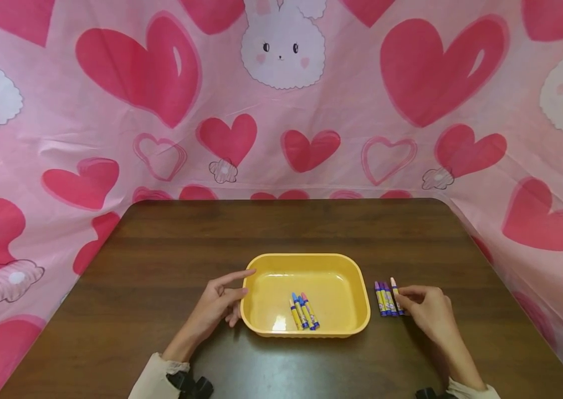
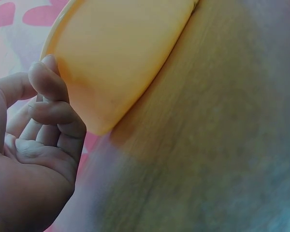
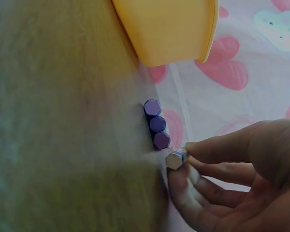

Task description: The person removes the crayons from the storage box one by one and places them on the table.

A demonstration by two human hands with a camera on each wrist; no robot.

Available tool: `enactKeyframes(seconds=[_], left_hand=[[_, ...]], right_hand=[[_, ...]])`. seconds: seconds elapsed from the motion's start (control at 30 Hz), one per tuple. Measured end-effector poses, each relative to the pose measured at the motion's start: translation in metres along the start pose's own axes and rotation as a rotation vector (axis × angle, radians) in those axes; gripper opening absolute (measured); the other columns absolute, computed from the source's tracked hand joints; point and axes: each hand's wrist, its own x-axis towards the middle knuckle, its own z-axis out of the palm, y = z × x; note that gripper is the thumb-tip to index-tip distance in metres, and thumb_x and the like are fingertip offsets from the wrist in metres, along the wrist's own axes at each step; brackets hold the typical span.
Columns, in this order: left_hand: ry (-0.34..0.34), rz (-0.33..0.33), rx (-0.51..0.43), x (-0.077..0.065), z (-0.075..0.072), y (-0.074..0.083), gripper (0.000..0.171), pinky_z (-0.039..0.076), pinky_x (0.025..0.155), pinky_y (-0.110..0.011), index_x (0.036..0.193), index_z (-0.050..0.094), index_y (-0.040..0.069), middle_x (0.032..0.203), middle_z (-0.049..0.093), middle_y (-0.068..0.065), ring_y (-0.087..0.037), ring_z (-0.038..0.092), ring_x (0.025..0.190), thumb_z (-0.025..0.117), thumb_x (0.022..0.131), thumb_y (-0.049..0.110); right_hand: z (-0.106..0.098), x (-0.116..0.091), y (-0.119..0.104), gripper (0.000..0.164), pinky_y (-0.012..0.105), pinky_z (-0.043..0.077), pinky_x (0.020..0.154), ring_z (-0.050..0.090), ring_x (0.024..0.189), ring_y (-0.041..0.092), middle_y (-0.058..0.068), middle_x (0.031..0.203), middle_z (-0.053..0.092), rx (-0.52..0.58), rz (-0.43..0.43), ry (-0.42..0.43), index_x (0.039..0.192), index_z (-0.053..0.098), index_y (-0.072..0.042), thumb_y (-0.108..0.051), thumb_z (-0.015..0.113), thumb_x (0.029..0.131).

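A yellow tray (image 1: pixel 306 334) stands on the table with several crayons (image 1: pixel 304 311) lying together in it. My left hand (image 1: pixel 216 299) is at the tray's left end, with the index fingertip over the rim and the thumb tip right at the edge; the lower fingers are bent beside the outer wall. To the right of the tray, my right hand (image 1: pixel 428 310) pinches a pale-tipped crayon (image 3: pixel 175 159) between thumb and fingers. Three purple-toned crayons (image 3: pixel 157 123) lie side by side just left of it, their wrappers yellow and blue.
The dark wooden table (image 1: pixel 286 227) reaches back to a pink cloth (image 1: pixel 271 105) printed with hearts and rabbits. Black wrist cameras (image 1: pixel 189 384) are strapped at both sleeves.
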Motion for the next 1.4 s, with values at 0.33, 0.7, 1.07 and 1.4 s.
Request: enactKeyframes(seconds=[0.33, 0.7, 1.07, 1.4], left_hand=[[-0.008, 0.013, 0.005, 0.001, 0.000, 0.000, 0.050, 0.042, 0.037, -0.028, 0.145, 0.045, -0.005, 0.053, 0.058, -0.002, -0.011, 0.051, 0.040, 0.059, 0.101, 0.015], [-0.007, 0.016, -0.003, 0.000, 0.000, 0.000, 0.048, 0.044, 0.038, -0.026, 0.144, 0.047, -0.004, 0.053, 0.058, -0.002, -0.011, 0.050, 0.040, 0.058, 0.101, 0.013], [0.005, 0.007, 0.003, -0.001, 0.002, 0.001, 0.048, 0.043, 0.038, -0.026, 0.145, 0.046, -0.004, 0.052, 0.058, -0.002, -0.011, 0.050, 0.040, 0.058, 0.101, 0.013], [0.009, 0.013, 0.002, 0.000, 0.002, 0.001, 0.048, 0.044, 0.038, -0.025, 0.144, 0.046, -0.004, 0.052, 0.058, -0.001, -0.010, 0.050, 0.039, 0.058, 0.101, 0.012]], right_hand=[[0.000, -0.004, -0.003, 0.019, 0.026, 0.047, 0.060, 0.065, 0.067, 0.011, 0.004, 0.079, 0.075, -0.052, 0.014, -0.001, 0.096, 0.078, -0.002, -0.017, 0.077, 0.084], [-0.003, -0.005, -0.005, 0.020, 0.038, 0.052, 0.066, 0.069, 0.079, 0.026, 0.010, 0.085, 0.075, -0.072, 0.011, 0.004, 0.095, 0.078, -0.002, -0.018, 0.076, 0.084], [-0.007, -0.012, -0.030, 0.020, 0.043, 0.052, 0.073, 0.067, 0.077, 0.019, 0.002, 0.082, 0.072, -0.099, -0.066, 0.059, 0.099, 0.076, 0.000, -0.015, 0.075, 0.085], [-0.007, -0.021, -0.081, 0.014, 0.026, 0.053, 0.062, 0.063, 0.073, 0.014, 0.001, 0.082, 0.068, -0.073, -0.247, 0.069, 0.095, 0.076, -0.002, -0.006, 0.077, 0.082]])
